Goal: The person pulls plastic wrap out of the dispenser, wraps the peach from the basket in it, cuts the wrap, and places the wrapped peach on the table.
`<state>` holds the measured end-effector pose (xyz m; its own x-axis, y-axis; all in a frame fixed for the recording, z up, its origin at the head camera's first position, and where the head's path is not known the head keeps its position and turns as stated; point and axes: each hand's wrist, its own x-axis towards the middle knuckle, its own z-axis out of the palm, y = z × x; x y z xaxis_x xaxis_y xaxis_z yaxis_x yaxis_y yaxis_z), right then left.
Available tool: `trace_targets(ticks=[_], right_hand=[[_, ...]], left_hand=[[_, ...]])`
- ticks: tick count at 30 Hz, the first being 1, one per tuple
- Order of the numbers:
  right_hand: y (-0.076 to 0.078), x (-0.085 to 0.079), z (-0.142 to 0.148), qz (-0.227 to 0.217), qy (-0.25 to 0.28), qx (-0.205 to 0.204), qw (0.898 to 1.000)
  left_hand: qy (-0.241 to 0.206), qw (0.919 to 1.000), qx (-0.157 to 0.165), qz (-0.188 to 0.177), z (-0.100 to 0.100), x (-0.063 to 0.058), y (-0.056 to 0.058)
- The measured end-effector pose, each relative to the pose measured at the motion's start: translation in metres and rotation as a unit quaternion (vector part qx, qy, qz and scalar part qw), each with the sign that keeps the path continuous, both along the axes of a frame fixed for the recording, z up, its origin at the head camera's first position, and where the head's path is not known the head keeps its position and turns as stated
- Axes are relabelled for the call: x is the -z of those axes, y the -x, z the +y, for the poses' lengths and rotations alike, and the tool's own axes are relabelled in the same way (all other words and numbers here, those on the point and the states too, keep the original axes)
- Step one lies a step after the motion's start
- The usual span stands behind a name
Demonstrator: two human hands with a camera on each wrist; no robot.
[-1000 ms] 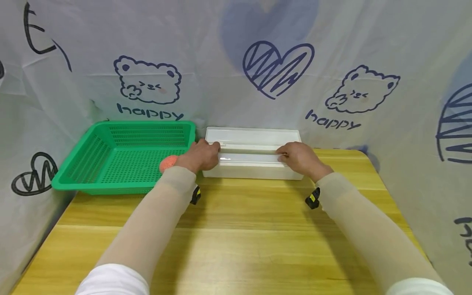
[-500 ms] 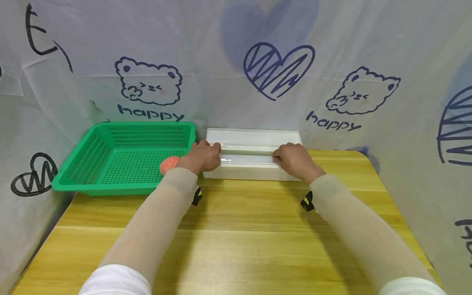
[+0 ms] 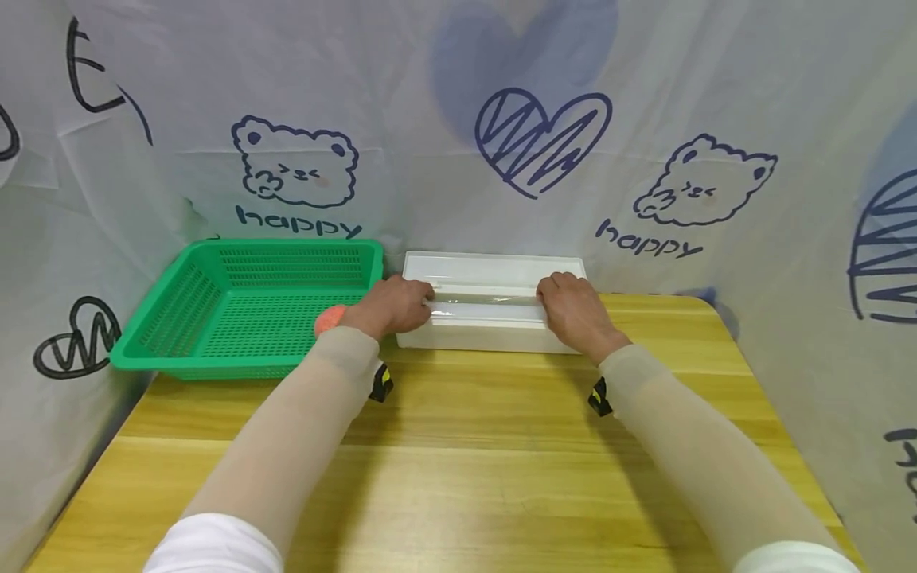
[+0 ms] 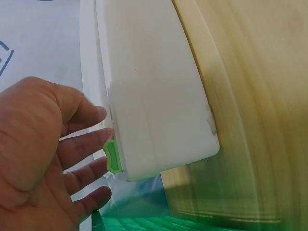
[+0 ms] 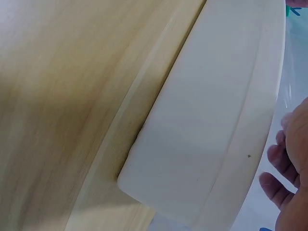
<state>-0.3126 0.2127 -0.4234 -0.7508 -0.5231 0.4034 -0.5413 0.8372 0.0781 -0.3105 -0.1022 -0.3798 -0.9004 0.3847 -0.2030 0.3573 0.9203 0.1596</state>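
A long white box [image 3: 494,337], which looks like a cling film dispenser, stands at the back of the table with its lid [image 3: 494,264] tilted back. Clear cling film [image 3: 490,301] shows in the opening, stretched between both hands. My left hand [image 3: 396,305] pinches at the film's left end; a small green piece [image 4: 113,156] on the box edge lies against its fingers in the left wrist view. At the right end, my right hand [image 3: 575,313] curls its fingers over the box edge and holds the film. The fingertips are partly hidden in the head view.
A green plastic basket [image 3: 215,362] stands left of the box, close to it. An orange-pink ball [image 3: 329,320] lies in the basket, partly covered by my left arm. A printed white cloth [image 3: 415,175] hangs behind the wooden table [image 3: 473,469].
My right hand slid a little left along the box, then slightly right, and its fingers now reach further over the edge. Film glints more between the hands. The left hand hardly moved.
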Motion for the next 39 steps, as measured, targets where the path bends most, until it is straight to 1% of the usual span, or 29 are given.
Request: trace_targets(ticks=[4, 7, 10, 13, 15, 17, 20, 22, 24, 27, 28, 30, 33, 35, 37, 39], right_hand=[[0.0, 0.0, 0.003, 0.022, 0.008, -0.01, 1.0], [0.0, 0.0, 0.004, 0.031, 0.012, -0.015, 0.999], [0.0, -0.001, 0.003, 0.037, 0.016, -0.017, 0.999], [0.0, -0.001, 0.004, 0.04, 0.021, -0.02, 0.999], [0.0, -0.002, 0.005, 0.038, 0.024, -0.02, 0.999], [-0.001, -0.002, 0.006, 0.035, 0.029, -0.019, 0.999], [-0.001, -0.004, 0.008, 0.029, 0.032, -0.013, 0.999], [-0.001, -0.004, 0.009, 0.026, 0.032, -0.009, 0.999], [-0.001, -0.004, 0.009, 0.027, 0.033, -0.009, 0.999], [-0.001, -0.003, 0.01, 0.033, 0.038, -0.022, 0.998], [-0.002, -0.003, 0.01, 0.037, 0.041, -0.028, 0.998], [-0.002, -0.002, 0.01, 0.045, 0.044, -0.041, 0.997], [-0.004, -0.002, 0.011, 0.052, 0.049, -0.052, 0.996], [-0.005, -0.002, 0.011, 0.051, 0.052, -0.054, 0.996], [-0.007, -0.002, 0.011, 0.048, 0.055, -0.058, 0.996], [-0.007, -0.002, 0.011, 0.046, 0.056, -0.063, 0.995]], left_hand=[[-0.008, 0.9996, 0.019, 0.019, 0.0, 0.001, 0.001], [-0.012, 0.9986, 0.017, 0.048, 0.0, 0.004, 0.001], [-0.016, 0.9962, 0.001, 0.086, -0.003, 0.007, 0.002], [-0.024, 0.991, -0.019, 0.13, -0.005, 0.007, 0.003], [-0.039, 0.9879, -0.031, 0.147, -0.006, 0.005, 0.003], [-0.051, 0.9862, -0.039, 0.152, -0.007, 0.002, 0.004], [-0.068, 0.9872, -0.043, 0.138, -0.006, 0.0, 0.004], [-0.067, 0.989, -0.037, 0.127, -0.005, 0.0, 0.004], [-0.053, 0.9913, -0.026, 0.118, -0.002, 0.001, 0.003], [-0.013, 0.995, -0.006, 0.099, 0.001, 0.002, 0.001], [-0.001, 0.9961, 0.001, 0.089, 0.002, 0.003, 0.001], [0.009, 0.9978, 0.012, 0.065, 0.005, 0.004, 0.002], [-0.006, 0.9992, 0.032, 0.024, 0.012, 0.003, 0.005], [-0.017, 0.9988, 0.045, 0.004, 0.018, 0.002, 0.006], [-0.023, 0.9984, 0.051, -0.012, 0.023, 0.001, 0.006], [-0.021, 0.9983, 0.05, -0.02, 0.026, 0.0, 0.006]])
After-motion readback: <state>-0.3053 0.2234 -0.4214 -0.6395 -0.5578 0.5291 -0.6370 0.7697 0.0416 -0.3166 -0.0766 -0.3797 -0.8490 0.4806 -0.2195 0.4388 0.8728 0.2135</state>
